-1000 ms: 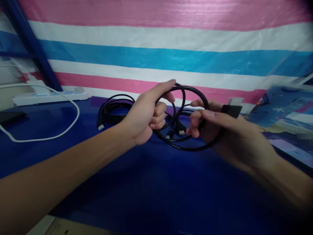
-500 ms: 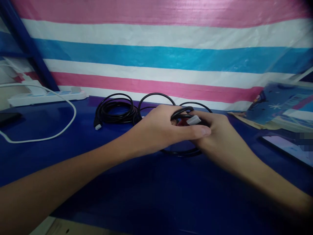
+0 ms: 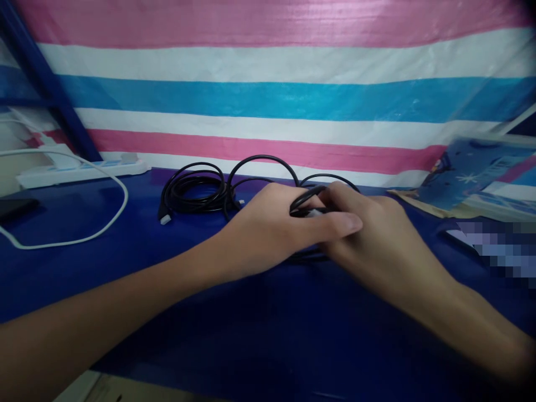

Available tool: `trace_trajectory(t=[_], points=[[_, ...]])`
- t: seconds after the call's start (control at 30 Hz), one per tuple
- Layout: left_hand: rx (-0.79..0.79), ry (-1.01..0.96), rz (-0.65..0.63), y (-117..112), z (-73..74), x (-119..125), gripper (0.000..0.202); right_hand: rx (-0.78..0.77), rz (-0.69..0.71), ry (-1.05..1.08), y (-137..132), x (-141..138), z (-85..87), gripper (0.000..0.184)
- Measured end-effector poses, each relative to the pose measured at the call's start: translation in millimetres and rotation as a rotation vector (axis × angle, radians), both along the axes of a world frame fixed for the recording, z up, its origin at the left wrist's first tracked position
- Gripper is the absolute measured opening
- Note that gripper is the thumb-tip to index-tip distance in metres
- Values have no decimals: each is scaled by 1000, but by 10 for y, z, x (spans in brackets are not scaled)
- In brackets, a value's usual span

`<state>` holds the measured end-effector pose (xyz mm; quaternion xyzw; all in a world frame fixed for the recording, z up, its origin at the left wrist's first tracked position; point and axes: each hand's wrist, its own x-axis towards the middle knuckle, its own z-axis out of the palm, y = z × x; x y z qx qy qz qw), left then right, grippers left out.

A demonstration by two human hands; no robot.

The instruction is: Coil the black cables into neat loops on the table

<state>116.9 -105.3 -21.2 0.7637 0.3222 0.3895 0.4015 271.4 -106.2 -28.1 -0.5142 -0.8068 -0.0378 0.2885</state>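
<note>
Both hands meet over a black cable [image 3: 309, 196] near the middle of the blue table [image 3: 259, 329]. My left hand [image 3: 278, 223] is closed on the cable, its thumb stretched across toward the other hand. My right hand [image 3: 364, 229] grips the same cable from the right, its fingertips partly hidden. A pale connector end [image 3: 315, 213] shows between the hands, mostly covered. Loops of the cable [image 3: 263, 157] rise behind my left hand. Left of it lies a second coiled black cable [image 3: 196, 209] with a light-tipped plug [image 3: 166, 219].
A white power strip [image 3: 87, 172] with a plugged-in white adapter stands at the back left, and a white cord [image 3: 121, 206] curves over the table. A dark object [image 3: 17, 207] lies at the left edge. At right are a phone [image 3: 464, 241] and a blue printed packet [image 3: 473, 173].
My right hand has shifted slightly and now covers more of the connector between the hands. The cable loops behind have moved a little left. My left hand stays nearly in place.
</note>
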Motion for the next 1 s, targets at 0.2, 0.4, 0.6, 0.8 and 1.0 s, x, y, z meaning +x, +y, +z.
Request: trace_trajectory(t=[0.2,0.4,0.6,0.8,1.0], points=[[34,20,35,35,-23,-10,36,261,57,-24,42,57,-6,39],[50,-18,20,-25,3,1,44,-59,379,161,56,95,62,26],[-11,-110,134,51,-96,1,66,-311,344,542,70,23,68,23],[47,-179,118,168,-171,-52,54,-492,166,1077,112,32,125,19],[82,-127,86,111,-241,2,32,-240,19,895,186,97,49,33]])
